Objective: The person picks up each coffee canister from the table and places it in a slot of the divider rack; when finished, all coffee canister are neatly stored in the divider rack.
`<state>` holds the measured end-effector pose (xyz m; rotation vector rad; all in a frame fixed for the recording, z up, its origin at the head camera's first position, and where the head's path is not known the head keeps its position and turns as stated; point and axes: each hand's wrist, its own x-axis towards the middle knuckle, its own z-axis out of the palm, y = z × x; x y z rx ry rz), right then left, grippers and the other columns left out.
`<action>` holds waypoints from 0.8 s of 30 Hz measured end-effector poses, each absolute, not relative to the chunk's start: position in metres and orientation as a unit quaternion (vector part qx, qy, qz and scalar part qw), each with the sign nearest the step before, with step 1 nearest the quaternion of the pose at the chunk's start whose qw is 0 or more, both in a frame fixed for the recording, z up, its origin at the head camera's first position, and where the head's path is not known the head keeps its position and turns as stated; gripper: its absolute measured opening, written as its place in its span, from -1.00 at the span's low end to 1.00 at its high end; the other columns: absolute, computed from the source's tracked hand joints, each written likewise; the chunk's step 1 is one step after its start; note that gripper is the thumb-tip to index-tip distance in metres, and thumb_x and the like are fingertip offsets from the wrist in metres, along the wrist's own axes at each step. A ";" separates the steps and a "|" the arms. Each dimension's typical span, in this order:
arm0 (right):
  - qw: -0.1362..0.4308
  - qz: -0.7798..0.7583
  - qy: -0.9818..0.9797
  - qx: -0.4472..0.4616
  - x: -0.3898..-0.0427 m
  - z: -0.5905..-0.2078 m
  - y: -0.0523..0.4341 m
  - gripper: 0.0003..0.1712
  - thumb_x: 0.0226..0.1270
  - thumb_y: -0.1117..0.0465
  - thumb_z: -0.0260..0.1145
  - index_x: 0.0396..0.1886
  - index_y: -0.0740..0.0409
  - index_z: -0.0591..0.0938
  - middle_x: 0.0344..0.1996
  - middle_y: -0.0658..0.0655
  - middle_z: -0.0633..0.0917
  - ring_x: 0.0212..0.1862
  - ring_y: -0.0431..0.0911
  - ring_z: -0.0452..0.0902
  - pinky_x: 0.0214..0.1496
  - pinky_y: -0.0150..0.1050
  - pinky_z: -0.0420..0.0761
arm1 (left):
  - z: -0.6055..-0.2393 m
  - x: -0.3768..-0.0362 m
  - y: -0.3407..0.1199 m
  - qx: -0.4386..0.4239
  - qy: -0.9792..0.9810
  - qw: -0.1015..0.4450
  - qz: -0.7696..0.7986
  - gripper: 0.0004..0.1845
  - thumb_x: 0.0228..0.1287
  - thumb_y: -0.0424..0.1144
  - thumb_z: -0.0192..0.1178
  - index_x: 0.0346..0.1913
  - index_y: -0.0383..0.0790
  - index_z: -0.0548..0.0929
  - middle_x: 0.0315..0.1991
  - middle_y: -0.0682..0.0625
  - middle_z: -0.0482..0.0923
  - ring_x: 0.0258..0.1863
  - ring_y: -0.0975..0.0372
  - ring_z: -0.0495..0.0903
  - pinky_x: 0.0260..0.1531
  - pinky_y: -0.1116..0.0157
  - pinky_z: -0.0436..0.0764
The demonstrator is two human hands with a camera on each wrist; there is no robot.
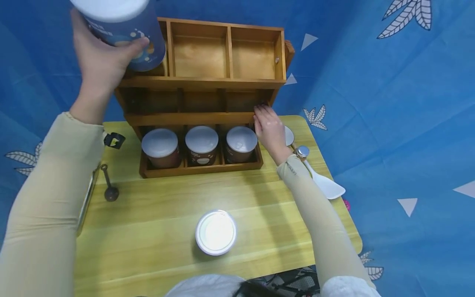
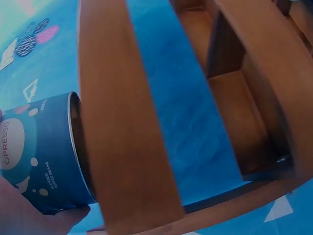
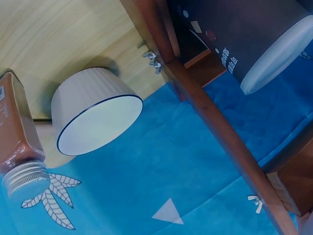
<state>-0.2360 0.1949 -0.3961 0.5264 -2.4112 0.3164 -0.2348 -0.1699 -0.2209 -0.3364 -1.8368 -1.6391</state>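
Nearest, one white-lidded can waits on the tabletop. Three cans fill the rack's near row. Left hand grips a blue can at the far-left top compartment; right hand, fingers relaxed, steadies the rack's right side.

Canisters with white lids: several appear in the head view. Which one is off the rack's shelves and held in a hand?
The blue canister at the rack's top left: the left hand grips it. Three brown canisters sit in the bottom shelf.
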 end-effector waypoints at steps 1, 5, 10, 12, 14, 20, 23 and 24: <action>0.319 0.120 -0.919 0.200 -0.236 -0.396 0.195 -0.65 0.48 0.23 0.14 0.12 0.29 0.65 0.07 0.25 0.71 0.21 0.09 0.58 0.37 -0.10 0.52 | -0.225 -0.237 -0.170 -0.134 -0.702 0.333 -0.615 -0.04 -0.09 -0.37 0.49 0.40 -0.35 0.19 0.29 -0.02 0.39 0.33 0.24 0.36 0.38 0.37 0.37; 0.315 0.118 -0.920 0.199 -0.236 -0.397 0.194 -0.64 0.48 0.22 0.14 0.13 0.28 0.65 0.08 0.24 0.71 0.22 0.08 0.58 0.39 -0.11 0.50 | -0.238 -0.243 -0.171 -0.156 -0.710 0.368 -0.579 -0.01 -0.12 -0.32 0.52 0.38 -0.43 0.19 0.29 -0.04 0.40 0.32 0.28 0.37 0.37 0.40 0.35; 0.323 0.122 -0.917 0.202 -0.236 -0.397 0.194 -0.65 0.48 0.23 0.14 0.12 0.30 0.65 0.07 0.25 0.71 0.21 0.08 0.58 0.39 -0.10 0.50 | -0.249 -0.246 -0.171 -0.147 -0.743 0.360 -0.544 0.02 -0.11 -0.21 0.53 0.40 -0.36 0.17 0.33 -0.04 0.35 0.35 0.29 0.32 0.37 0.45 0.29; 0.323 0.122 -0.917 0.202 -0.236 -0.396 0.194 -0.65 0.48 0.23 0.14 0.12 0.30 0.65 0.07 0.25 0.71 0.21 0.08 0.59 0.39 -0.10 0.50 | -0.251 -0.245 -0.172 -0.143 -0.757 0.356 -0.529 0.03 -0.08 -0.16 0.53 0.42 -0.34 0.16 0.35 -0.05 0.33 0.37 0.29 0.30 0.39 0.45 0.26; 0.321 0.121 -0.917 0.202 -0.236 -0.397 0.194 -0.64 0.49 0.23 0.12 0.12 0.30 0.65 0.07 0.25 0.71 0.21 0.08 0.59 0.40 -0.10 0.50 | -0.252 -0.245 -0.171 -0.134 -0.766 0.349 -0.523 0.04 -0.07 -0.15 0.53 0.43 -0.32 0.15 0.37 -0.03 0.32 0.38 0.30 0.28 0.40 0.46 0.23; 0.322 0.117 -0.918 0.200 -0.237 -0.398 0.194 -0.64 0.49 0.22 0.12 0.13 0.30 0.64 0.08 0.25 0.71 0.21 0.08 0.58 0.39 -0.10 0.50 | -0.247 -0.239 -0.164 -0.091 -0.764 0.319 -0.553 0.06 -0.14 -0.26 0.54 0.44 -0.28 0.14 0.39 0.01 0.29 0.38 0.33 0.26 0.39 0.50 0.19; 0.325 0.118 -0.917 0.200 -0.237 -0.399 0.194 -0.64 0.49 0.23 0.12 0.13 0.30 0.64 0.07 0.25 0.71 0.21 0.08 0.58 0.39 -0.09 0.50 | -0.242 -0.231 -0.160 -0.081 -0.763 0.307 -0.564 0.05 -0.16 -0.31 0.52 0.44 -0.28 0.14 0.39 0.01 0.28 0.39 0.32 0.23 0.40 0.51 0.16; 0.326 0.119 -0.916 0.200 -0.237 -0.399 0.194 -0.64 0.49 0.23 0.12 0.12 0.30 0.65 0.07 0.25 0.71 0.21 0.08 0.58 0.39 -0.09 0.50 | -0.240 -0.229 -0.159 -0.081 -0.763 0.306 -0.563 0.05 -0.16 -0.31 0.52 0.44 -0.29 0.14 0.40 0.00 0.28 0.39 0.31 0.23 0.40 0.51 0.16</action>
